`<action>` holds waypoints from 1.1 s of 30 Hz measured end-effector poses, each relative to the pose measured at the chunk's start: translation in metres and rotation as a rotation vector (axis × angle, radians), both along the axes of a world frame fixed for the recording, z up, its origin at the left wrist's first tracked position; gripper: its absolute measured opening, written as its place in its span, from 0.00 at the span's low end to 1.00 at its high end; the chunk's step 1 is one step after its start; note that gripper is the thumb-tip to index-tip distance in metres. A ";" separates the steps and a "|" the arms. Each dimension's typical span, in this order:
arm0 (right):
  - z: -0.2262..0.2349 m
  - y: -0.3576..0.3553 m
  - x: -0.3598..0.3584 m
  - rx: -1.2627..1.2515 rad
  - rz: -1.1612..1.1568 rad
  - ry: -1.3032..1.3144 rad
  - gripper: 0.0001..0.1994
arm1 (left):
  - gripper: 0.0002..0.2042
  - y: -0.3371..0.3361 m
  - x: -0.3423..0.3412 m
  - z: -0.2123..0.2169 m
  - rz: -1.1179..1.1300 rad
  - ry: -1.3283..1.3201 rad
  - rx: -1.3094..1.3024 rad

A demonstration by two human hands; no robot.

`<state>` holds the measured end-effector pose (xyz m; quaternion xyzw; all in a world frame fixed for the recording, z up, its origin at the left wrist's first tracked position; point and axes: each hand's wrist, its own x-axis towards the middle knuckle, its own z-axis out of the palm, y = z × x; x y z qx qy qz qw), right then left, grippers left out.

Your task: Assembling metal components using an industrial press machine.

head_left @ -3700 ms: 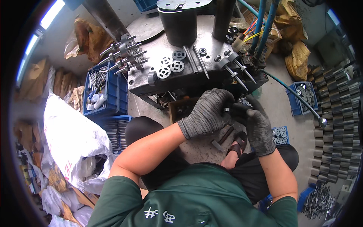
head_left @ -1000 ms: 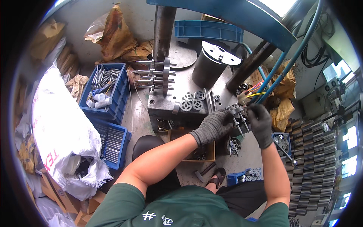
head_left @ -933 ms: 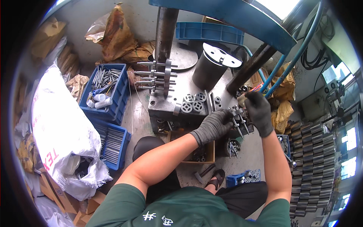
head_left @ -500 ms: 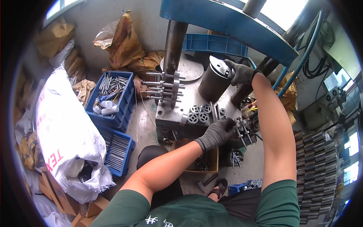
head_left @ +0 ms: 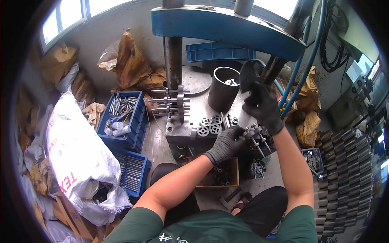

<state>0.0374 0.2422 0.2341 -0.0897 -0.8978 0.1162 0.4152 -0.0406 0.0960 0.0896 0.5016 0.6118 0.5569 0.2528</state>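
My right hand [head_left: 263, 106], in a dark grey glove, is closed on a dark round disc [head_left: 249, 76] and holds it tilted up, just right of the steel cylinder [head_left: 223, 97]. That cylinder stands upright on the press bed with its top uncovered, and a light metal piece [head_left: 231, 82] shows inside it. My left hand [head_left: 227, 142], gloved too, grips a metal assembly of plates and rods [head_left: 255, 133] at the bed's front edge. Several slotted round plates [head_left: 210, 126] lie left of that hand. Farther left is another rod-and-plate assembly [head_left: 180, 103].
The blue press crossbeam [head_left: 227, 30] spans above the bed, on steel columns [head_left: 173, 60]. To the left are blue crates [head_left: 139, 117] of rods and a white sack [head_left: 77, 158]. Stacked metal tubes [head_left: 344, 174] fill the right. A wooden box [head_left: 231, 174] sits below my left forearm.
The disc has come off the cylinder's top with my right hand, moving right and toward me. My left hand stays at the rod assembly. The whole view has shifted a little.
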 end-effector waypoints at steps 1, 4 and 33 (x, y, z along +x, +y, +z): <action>-0.005 -0.018 0.027 -0.301 0.033 -0.003 0.33 | 0.15 0.001 0.001 0.000 0.031 0.002 0.028; -0.037 -0.042 0.094 -0.561 -0.015 0.029 0.32 | 0.16 0.002 0.001 -0.005 0.105 0.042 0.103; -0.054 -0.060 0.171 -1.423 0.340 0.461 0.22 | 0.11 0.168 -0.196 0.112 0.677 0.565 0.087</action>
